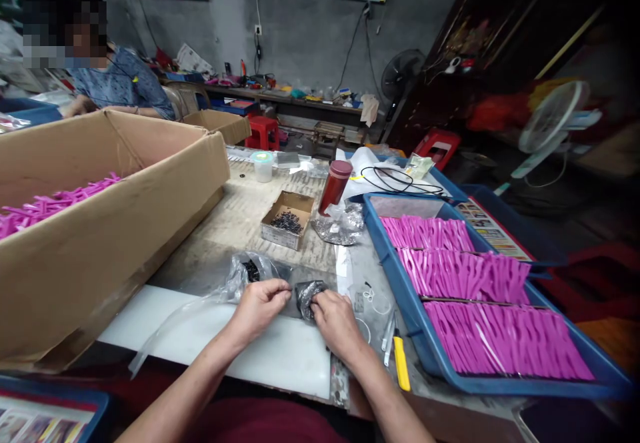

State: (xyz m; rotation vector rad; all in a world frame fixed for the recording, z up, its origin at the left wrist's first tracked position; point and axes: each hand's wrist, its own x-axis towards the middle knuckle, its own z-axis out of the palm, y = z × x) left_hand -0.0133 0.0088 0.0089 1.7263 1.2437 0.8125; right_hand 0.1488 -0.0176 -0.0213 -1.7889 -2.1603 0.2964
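Observation:
My left hand (263,304) is closed in a pinch above the white sheet (210,326). Whatever is between its fingertips is too small to make out. Beside it, my right hand (336,316) grips the edge of a small plastic bag (309,296) with dark contents. Just behind my left hand lies a larger clear plastic bag (245,275) with black pieces inside. Farther back, a small open cardboard box (281,236) contains many tiny black parts.
At left stands a large cardboard box (165,209) of pink pieces. A blue tray (415,336) at right has rows of pink pieces. Near it lies a yellow-handled tool (401,363). A red-brown bottle (334,186) stands behind. A person (123,83) sits at the far left.

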